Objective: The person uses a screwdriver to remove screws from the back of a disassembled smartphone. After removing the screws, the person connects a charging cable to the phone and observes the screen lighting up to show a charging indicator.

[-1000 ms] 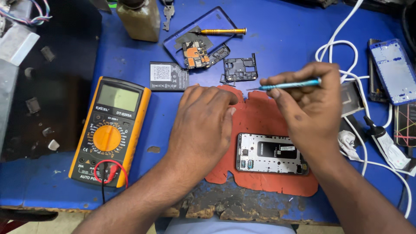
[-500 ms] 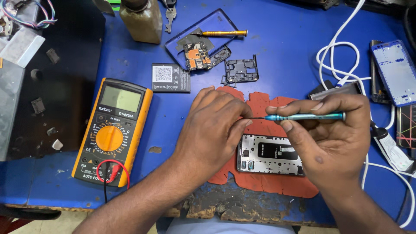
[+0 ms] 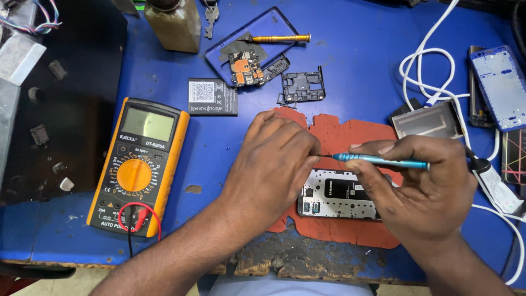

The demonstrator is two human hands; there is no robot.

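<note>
The blue worktop (image 3: 356, 66) is carrying a ragged red rubber mat (image 3: 350, 137), where an opened grey phone body (image 3: 337, 201) is lying. The left hand (image 3: 274, 164) is pinching the tip of a slim teal screwdriver (image 3: 381, 160); the right hand (image 3: 424, 189) is gripping its shaft just above the phone.

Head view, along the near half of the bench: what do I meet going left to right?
Yellow multimeter → left hand → teal screwdriver, its tip at the left fingers → right hand gripping it → white cable. The opened phone on the red mat lies under both hands, so I leave it out.
</note>
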